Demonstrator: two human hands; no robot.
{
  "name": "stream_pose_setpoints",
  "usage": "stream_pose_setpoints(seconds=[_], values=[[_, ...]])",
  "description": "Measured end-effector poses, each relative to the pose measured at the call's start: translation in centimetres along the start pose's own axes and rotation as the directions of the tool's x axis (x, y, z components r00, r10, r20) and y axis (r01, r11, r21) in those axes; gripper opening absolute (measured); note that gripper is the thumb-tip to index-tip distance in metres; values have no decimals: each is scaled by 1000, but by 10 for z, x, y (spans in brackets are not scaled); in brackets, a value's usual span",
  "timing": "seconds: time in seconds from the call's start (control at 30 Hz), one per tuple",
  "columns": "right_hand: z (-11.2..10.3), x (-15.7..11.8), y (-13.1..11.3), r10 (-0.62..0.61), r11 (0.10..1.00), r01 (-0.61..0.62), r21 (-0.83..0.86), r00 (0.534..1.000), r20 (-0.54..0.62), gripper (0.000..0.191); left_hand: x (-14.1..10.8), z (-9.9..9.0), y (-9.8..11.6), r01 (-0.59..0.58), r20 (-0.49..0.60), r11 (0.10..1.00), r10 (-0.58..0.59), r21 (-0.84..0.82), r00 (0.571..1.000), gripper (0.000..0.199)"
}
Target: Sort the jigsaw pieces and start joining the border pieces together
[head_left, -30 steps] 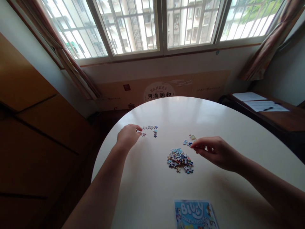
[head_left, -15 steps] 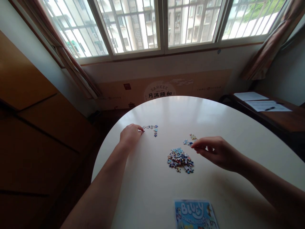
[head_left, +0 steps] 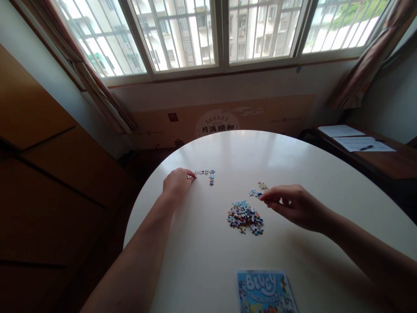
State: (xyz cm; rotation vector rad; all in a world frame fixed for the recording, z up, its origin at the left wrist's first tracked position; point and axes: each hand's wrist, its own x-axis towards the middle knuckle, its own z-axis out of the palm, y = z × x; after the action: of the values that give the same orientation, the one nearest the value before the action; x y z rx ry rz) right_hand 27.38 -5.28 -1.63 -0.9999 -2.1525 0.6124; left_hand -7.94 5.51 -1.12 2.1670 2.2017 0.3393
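Showing just a short bent line of puzzle pieces (head_left: 212,172) near mid-frame, the tabletop (head_left: 202,261) has a heap (head_left: 245,217) lower right of centre apparently unplaced, left hand (head_left: 177,182) at the line's left end, right hand (head_left: 289,204) by loose pieces (head_left: 253,192), fingers bunched, grips impossible to tell!

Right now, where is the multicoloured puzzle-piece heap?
In the head view, the heap lies right of centre on the round white table, left of the right hand.
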Motion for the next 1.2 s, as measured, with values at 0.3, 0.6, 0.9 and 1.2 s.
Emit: stream_pose_setpoints(seconds=[0.3,0.6,0.9,1.2], values=[[-2,1,2,1,1000,0,-4,970,245,16,4,2,-4,-64,-68,998,64,-3,996,17],[-4,1,-6,-13,983,87,-163,912,410,18,-12,-15,19,-415,-329,893,345,-172,879,14],[-18,0,1,29,956,84,-282,926,375,17,-21,-11,31,-510,-259,830,453,-227,853,11],[-11,0,1,0,962,106,-253,923,386,16,-23,-15,34,-518,-247,823,465,-234,850,12]])
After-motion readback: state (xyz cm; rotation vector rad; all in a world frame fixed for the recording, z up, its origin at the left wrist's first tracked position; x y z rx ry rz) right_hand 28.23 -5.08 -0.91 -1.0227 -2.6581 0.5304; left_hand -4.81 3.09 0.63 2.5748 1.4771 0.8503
